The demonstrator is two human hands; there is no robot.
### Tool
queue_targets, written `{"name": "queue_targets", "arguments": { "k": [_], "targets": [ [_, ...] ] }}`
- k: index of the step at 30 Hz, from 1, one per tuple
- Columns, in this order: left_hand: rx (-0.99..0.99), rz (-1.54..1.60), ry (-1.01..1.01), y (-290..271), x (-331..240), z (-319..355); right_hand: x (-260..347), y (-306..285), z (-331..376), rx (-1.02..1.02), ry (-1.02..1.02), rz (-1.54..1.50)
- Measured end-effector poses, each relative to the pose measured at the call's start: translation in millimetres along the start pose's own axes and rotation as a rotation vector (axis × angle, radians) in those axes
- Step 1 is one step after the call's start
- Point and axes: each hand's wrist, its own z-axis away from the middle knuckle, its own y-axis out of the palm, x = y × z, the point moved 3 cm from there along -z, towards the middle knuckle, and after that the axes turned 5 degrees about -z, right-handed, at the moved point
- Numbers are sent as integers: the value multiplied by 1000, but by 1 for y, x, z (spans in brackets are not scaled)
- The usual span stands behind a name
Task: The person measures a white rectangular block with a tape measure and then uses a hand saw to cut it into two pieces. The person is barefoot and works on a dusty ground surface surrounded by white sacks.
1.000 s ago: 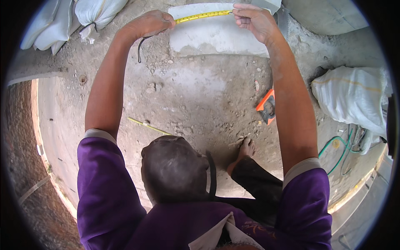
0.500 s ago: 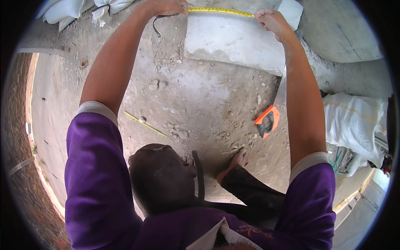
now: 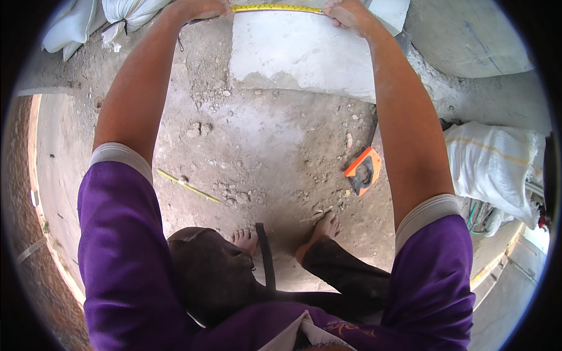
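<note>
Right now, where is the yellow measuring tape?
The tape runs between the left hand and right hand at the head view's top centre, with the white slab just below in frame.

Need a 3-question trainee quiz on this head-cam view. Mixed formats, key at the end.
1. Short answer: what is stretched between the left hand and the right hand?

2. True or false: the orange-handled tool lies on the ground to the right of the thin yellowish strip.

3. Multiple choice: how many bare feet show?
a) none
b) one
c) two

Key:
1. A yellow measuring tape.
2. True.
3. c
</note>
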Motion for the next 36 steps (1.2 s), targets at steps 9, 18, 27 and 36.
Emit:
{"name": "queue_targets", "arguments": {
  "k": [9, 18, 27, 36],
  "targets": [
    [-59, 321, -28, -16, -40, 31, 20, -11, 35, -40, 84, -471],
    [-89, -104, 37, 5, -10, -7, 13, -1, 33, -77, 0, -468],
    [-21, 107, 61, -3, -24, 8, 12, 5, 36, -156, -110, -378],
    [-106, -222, 246, 21, 1, -21, 33, -7, 52, -104, 258, -424]
  ]
}}
